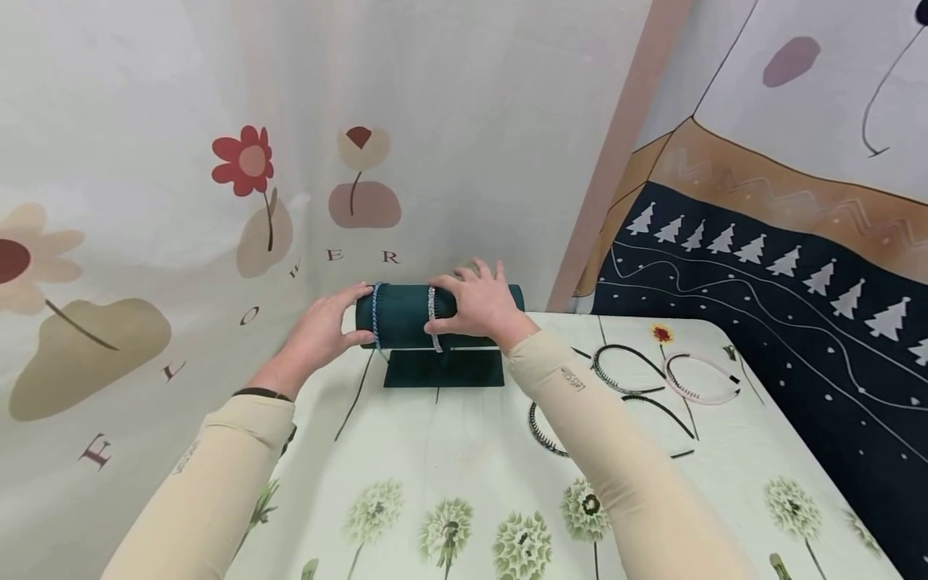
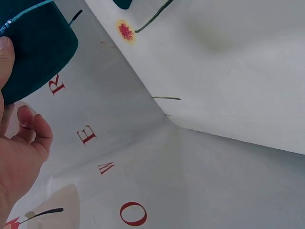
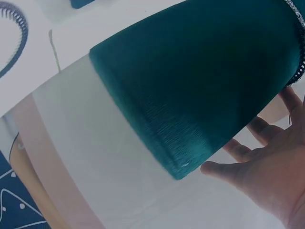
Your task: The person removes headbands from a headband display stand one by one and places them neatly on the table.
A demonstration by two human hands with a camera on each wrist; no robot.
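A dark green velvet roll display stand [image 1: 403,319] lies crosswise at the back of the table, on a flat matching base [image 1: 444,372]. Round its left end runs a braided blue headband [image 1: 375,310]. A sparkling silver headband [image 1: 432,306] circles the roll near its middle. My left hand [image 1: 319,329] grips the roll's left end, thumb in front and fingers at the top, beside the blue band. With thumb and forefinger my right hand [image 1: 477,303] holds the silver headband; its other fingers spread above the roll. In the right wrist view those fingers [image 3: 259,131] lie along the roll's far side.
Right of the stand lie several loose headbands: a black toothed one [image 1: 596,364], a pale pink one [image 1: 685,396] and another [image 1: 535,427] partly behind my right sleeve. A printed curtain [image 1: 464,161] hangs close behind the stand. The table's right edge borders a dark blue cloth [image 1: 797,338].
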